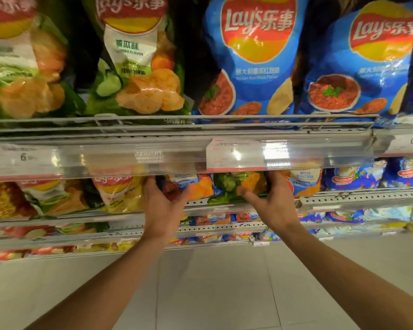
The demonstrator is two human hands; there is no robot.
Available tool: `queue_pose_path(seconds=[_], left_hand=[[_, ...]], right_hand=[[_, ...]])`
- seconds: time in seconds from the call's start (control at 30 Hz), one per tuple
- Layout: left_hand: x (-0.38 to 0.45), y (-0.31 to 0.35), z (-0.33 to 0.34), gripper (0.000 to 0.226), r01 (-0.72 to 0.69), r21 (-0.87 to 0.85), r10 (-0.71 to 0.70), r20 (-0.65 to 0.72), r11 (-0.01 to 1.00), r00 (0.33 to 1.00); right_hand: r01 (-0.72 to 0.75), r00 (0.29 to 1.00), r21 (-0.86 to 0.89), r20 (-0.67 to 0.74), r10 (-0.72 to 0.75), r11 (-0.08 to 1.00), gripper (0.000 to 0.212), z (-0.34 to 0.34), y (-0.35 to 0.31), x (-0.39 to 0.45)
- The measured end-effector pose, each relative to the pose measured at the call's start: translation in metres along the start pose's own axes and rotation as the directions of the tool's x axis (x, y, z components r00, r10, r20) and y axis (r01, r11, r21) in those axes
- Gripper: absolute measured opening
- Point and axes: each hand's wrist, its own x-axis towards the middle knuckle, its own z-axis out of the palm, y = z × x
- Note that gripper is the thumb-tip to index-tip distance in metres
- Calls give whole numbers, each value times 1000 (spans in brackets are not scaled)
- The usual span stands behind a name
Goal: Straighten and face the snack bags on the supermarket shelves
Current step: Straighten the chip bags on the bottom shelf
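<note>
Both my hands reach under the upper shelf's price rail [177,153] into the second shelf. My left hand [161,206] grips the left side of a blue chip bag [196,186], thumb across its front. My right hand [273,201] grips the right side of a green chip bag [234,184] standing next to it. Both bags show only their lower halves below the rail. On the upper shelf stand two green cucumber-flavour bags [138,67] and two blue bags [255,60], fronts facing out.
More chip bags [119,194] fill the second shelf to the left, and blue snack packs [358,175] stand to the right. Lower shelves [212,228] hold smaller packets. Wire rails [224,119] front each shelf. Pale floor tiles [212,294] lie below.
</note>
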Motion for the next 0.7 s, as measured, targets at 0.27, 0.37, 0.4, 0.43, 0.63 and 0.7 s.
queue_pose_path(seconds=[0.27, 0.37, 0.4, 0.43, 0.63, 0.7], left_hand=[[43, -12, 6, 71, 60, -33, -55, 131, 998, 990], [48, -14, 7, 53, 58, -40, -51, 155, 998, 987], [49, -14, 7, 49, 57, -45, -49, 167, 997, 985], [51, -14, 7, 45, 64, -45, -55, 182, 997, 982], [63, -9, 4, 58, 214, 35, -216, 234, 976, 948], [64, -9, 1, 75, 271, 64, -278, 226, 961, 934]], right_hand=[[-59, 982, -78, 175, 72, 995, 36, 6, -2, 49], [-83, 967, -60, 237, 95, 995, 38, 7, -7, 58], [-92, 960, -54, 261, 103, 994, 37, 8, -9, 61], [-100, 951, -55, 289, 111, 994, 37, 8, -9, 63], [-96, 912, -201, 375, 167, 975, 50, 15, -16, 68], [-110, 901, -226, 389, 193, 968, 52, 17, -18, 66]])
